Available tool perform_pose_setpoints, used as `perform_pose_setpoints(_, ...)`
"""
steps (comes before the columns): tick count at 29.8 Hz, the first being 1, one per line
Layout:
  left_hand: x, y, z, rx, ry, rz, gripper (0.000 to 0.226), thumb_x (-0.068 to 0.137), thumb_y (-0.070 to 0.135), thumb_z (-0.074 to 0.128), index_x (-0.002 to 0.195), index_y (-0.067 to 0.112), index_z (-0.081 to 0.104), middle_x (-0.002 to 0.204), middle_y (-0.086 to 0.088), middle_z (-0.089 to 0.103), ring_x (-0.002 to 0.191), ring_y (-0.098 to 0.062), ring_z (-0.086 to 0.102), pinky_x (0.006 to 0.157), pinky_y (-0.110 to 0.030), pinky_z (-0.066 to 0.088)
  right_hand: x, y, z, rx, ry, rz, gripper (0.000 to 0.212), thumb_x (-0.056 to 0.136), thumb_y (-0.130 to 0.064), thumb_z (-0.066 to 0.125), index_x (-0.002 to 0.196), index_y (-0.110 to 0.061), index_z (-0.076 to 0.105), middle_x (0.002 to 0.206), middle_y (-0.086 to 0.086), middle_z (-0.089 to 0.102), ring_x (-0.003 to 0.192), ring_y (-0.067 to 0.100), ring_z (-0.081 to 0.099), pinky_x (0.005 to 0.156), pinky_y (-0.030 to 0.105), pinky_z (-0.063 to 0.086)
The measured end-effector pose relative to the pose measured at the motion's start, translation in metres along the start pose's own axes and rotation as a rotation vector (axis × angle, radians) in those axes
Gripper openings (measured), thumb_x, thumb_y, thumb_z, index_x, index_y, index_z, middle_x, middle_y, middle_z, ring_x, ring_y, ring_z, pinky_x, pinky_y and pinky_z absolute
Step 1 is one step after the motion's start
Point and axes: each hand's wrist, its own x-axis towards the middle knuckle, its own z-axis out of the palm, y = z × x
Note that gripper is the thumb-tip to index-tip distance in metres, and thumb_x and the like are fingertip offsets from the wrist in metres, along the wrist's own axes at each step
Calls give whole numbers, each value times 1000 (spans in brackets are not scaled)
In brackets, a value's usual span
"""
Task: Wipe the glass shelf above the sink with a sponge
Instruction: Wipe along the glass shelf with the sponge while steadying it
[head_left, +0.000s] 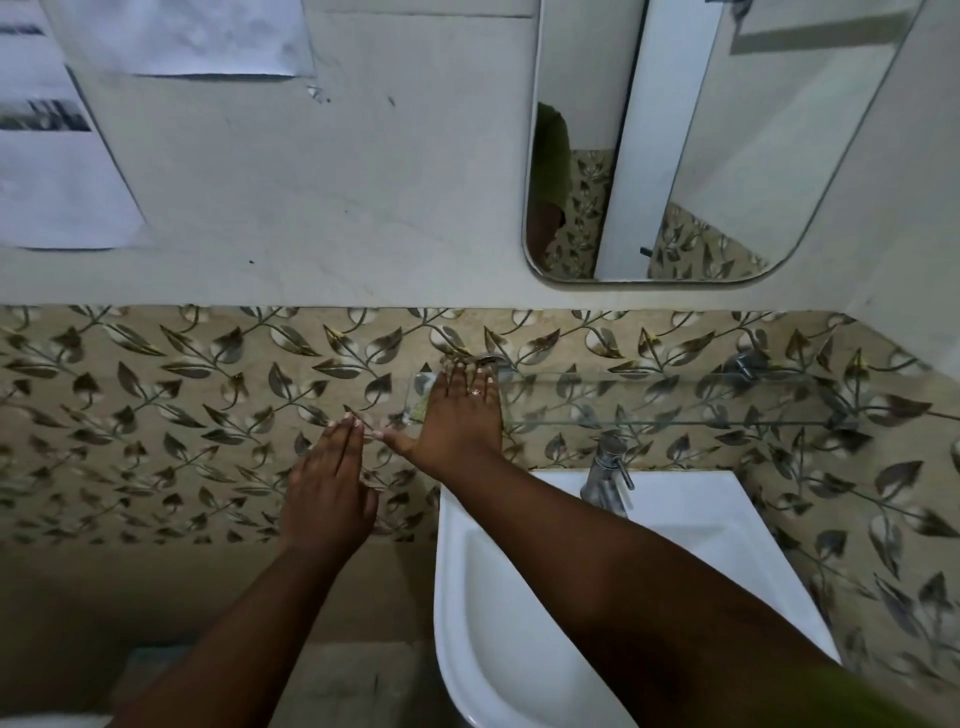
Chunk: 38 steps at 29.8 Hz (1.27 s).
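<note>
A clear glass shelf (649, 397) runs along the leaf-patterned tiles above the white sink (519, 597). My right hand (460, 415) lies flat, palm down, on the shelf's left end, pressing a sponge (422, 402) of which only a yellowish-green edge shows by my palm. A ring sits on one finger. My left hand (327, 493) is held flat with fingers together, left of the shelf and lower, against or just in front of the tiled wall, holding nothing.
A chrome tap (608, 473) stands at the back of the sink under the shelf. A rounded mirror (675, 156) hangs above. Chrome brackets (748, 361) fix the shelf to the wall. Papers (62, 182) are stuck on the upper left wall.
</note>
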Motion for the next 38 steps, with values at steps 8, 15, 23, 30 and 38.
perform_pose_setpoints(8, 13, -14, -11, -24, 81, -98, 80, 79, 13, 67, 152, 8, 35, 154, -16, 44, 142, -33, 41, 110, -54, 38, 14, -13, -3, -102, -20, -229, 126, 76, -88, 48, 162, -6, 4, 170, 17, 6, 157, 36, 5, 127, 50, 4)
perform_pose_setpoints(15, 46, 9, -48, -193, 251, -39, 45, 95, 31, 38, 133, 20, 59, 135, -6, 62, 127, -27, 54, 104, -49, 38, 13, -1, -1, -104, 62, -486, 98, 83, -62, 65, 159, -14, 27, 166, 13, 27, 153, 34, 23, 125, 45, 15)
perform_pose_setpoints(23, 85, 82, -56, 14, -56, 290, 59, 96, 62, 19, 133, 34, 55, 135, 5, 63, 124, -19, 56, 107, -46, 34, -20, 56, 3, 30, 244, -589, 21, 75, -38, 78, 89, -23, 78, 111, 9, 73, 112, 34, 61, 93, 43, 55)
perform_pose_setpoints(30, 82, 78, -49, 82, -76, 224, 64, 95, 67, 20, 139, 32, 51, 142, 2, 58, 128, -23, 54, 105, -45, 37, -59, 185, -16, -193, 192, -231, 95, 77, -69, 63, 154, -21, 35, 156, 9, 46, 141, 30, 46, 114, 47, 40)
perform_pose_setpoints(38, 108, 13, -61, 135, -6, 174, 64, 94, 51, 40, 153, 26, 33, 159, -5, 39, 145, -25, 39, 111, -48, 34, -77, 227, -19, -152, 188, 214, 120, 76, -96, 4, 159, -13, 26, 164, 16, 30, 151, 39, 25, 122, 53, 20)
